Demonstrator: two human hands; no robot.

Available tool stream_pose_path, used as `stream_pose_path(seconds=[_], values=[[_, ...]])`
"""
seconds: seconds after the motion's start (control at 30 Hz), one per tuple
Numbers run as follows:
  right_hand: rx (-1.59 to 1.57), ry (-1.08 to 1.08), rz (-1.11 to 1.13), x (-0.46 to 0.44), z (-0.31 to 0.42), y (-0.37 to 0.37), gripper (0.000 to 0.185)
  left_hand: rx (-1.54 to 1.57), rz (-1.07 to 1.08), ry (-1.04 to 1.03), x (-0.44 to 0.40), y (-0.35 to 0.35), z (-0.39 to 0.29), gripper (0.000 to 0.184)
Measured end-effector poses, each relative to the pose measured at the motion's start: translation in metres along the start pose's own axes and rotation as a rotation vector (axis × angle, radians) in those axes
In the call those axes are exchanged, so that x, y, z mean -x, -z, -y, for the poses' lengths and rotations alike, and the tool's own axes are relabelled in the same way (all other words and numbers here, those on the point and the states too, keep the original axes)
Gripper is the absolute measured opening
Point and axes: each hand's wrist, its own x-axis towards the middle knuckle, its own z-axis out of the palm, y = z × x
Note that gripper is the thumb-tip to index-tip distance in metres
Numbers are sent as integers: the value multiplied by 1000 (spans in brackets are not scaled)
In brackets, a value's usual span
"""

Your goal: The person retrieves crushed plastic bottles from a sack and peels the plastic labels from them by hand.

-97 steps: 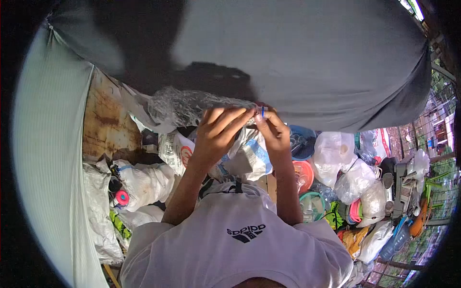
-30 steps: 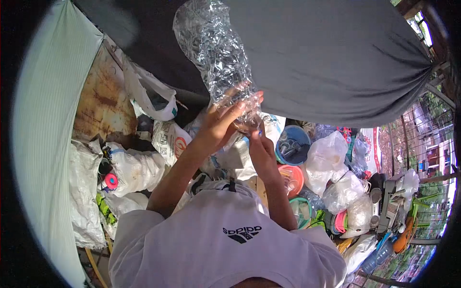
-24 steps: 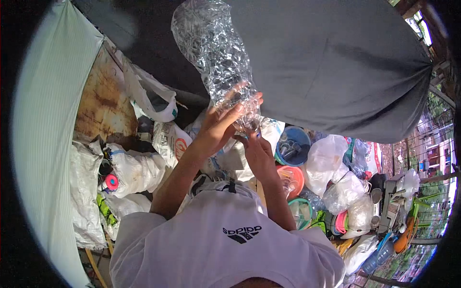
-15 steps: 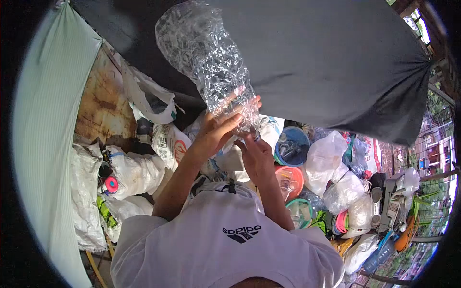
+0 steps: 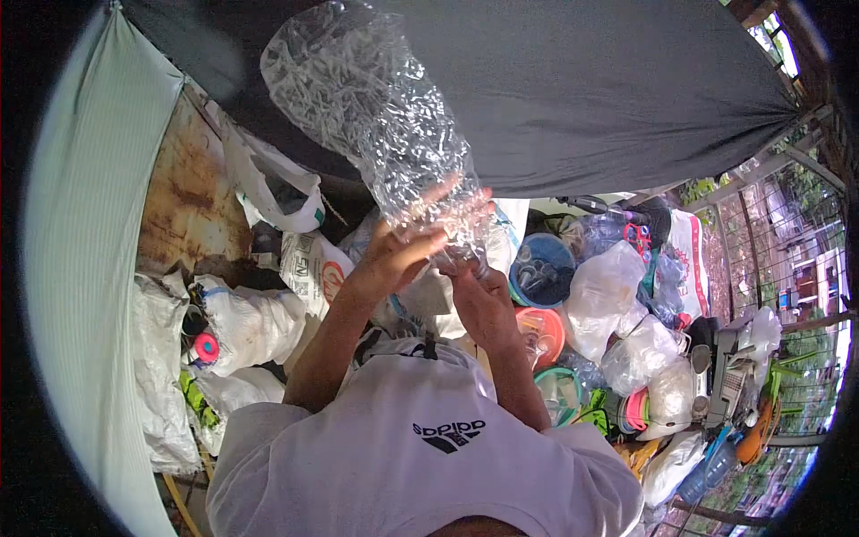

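A long, crinkled clear plastic bag [image 5: 358, 98] rises in front of me. It is puffed out and rounded at its upper left end and narrows toward my hands. My left hand [image 5: 407, 246] is wrapped around its lower part, thumb on the near side and fingertips showing at the right edge. Just below, my right hand [image 5: 479, 291] pinches the narrow end. The fingers of that hand partly cover what they grip.
Dark cloth [image 5: 582, 98] hangs ahead and pale cloth [image 5: 89, 268] at the left. White sacks [image 5: 255, 322] stand to the left. On the right are a blue tub [image 5: 540, 240], an orange tub [image 5: 557, 329], filled plastic bags [image 5: 604, 291] and a wire fence [image 5: 743, 233].
The bag's upper end has swung slightly left. My right hand has moved a little down, and both hands still hold the bag. More of the area below the dark cloth shows.
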Motion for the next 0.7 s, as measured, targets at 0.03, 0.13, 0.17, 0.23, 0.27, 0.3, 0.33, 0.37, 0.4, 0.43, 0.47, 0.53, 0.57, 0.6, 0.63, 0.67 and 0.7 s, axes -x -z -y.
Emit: stream_pose_path(seconds=[0.03,0.13,0.17,0.23,0.27,0.3,0.33,0.37,0.4,0.43,0.47,0.53,0.57,0.6,0.63,0.67,0.7], values=[[23,-26,-2,-1,3,-2,23,38,-29,8,-3,4,-1,65],[-95,-109,-175,-4,2,-19,23,37,-79,4,-5,7,1,64],[-117,-95,-172,-5,0,-19,23,25,-76,2,-5,9,1,63],[-163,-77,-169,-3,-7,-18,23,-20,-95,-2,-3,11,4,60],[-149,-78,-204,-3,-8,-20,19,-22,-94,1,-3,11,4,60],[-134,-78,-238,-3,-6,-24,15,-23,-93,3,-3,9,3,60],[-117,-77,-272,-4,-5,-26,12,-24,-89,4,-4,9,2,59],[-150,-86,-275,-4,-5,-26,15,-40,-62,-17,-5,13,5,59],[-182,-95,-277,-5,-5,-26,19,-50,-62,-21,-6,14,7,58],[-214,-103,-278,-6,-4,-26,24,-61,-62,-27,-6,14,9,58],[-210,-98,-288,-7,-4,-27,23,-71,-64,-32,-6,15,10,57],[-201,-91,-306,-8,-3,-33,22,-71,-52,-55,-7,23,15,56],[-203,-91,-295,-9,-6,-31,21,-72,-47,-66,-6,26,17,56],[-205,-92,-284,-10,-9,-27,20,-105,-53,-65,-5,28,17,56],[-208,-92,-274,-11,-11,-26,19,-137,-59,-64,-4,29,16,55],[-213,-108,-274,-12,-11,-26,18,-170,-64,-64,-3,31,15,55],[-217,-124,-274,-13,-8,-30,18,-183,-54,-71,-3,31,13,55]])
